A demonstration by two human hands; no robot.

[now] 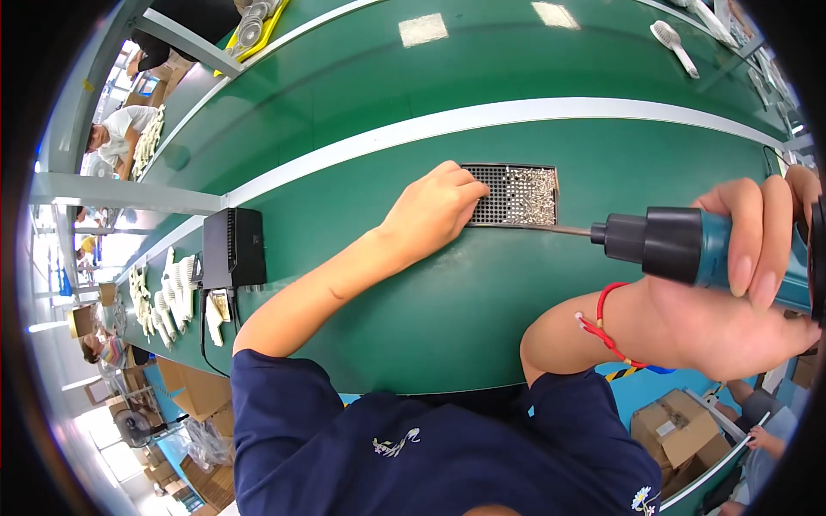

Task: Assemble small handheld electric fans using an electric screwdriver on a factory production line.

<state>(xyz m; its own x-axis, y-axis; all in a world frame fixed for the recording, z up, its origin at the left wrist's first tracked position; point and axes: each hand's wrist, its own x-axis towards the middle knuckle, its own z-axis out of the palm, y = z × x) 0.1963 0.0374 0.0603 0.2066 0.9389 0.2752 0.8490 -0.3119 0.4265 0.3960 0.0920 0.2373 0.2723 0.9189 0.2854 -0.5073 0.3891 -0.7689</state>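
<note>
My right hand is wrapped round a teal and black electric screwdriver, held level at the right. Its long thin bit points left, and the tip is by the near edge of a black tray. Small holes in rows fill the tray, and a heap of small silvery screws covers its right half. Over the tray's left side, my left hand has its fingers bent and pressed together. Whatever lies between those fingertips is too small or hidden to make out.
A black box with a cable stands left on the green bench. Beyond it lie several cream-coloured parts. A white rail runs across the bench behind the tray. At the far right lies a white brush-shaped part. Other people sit along the left.
</note>
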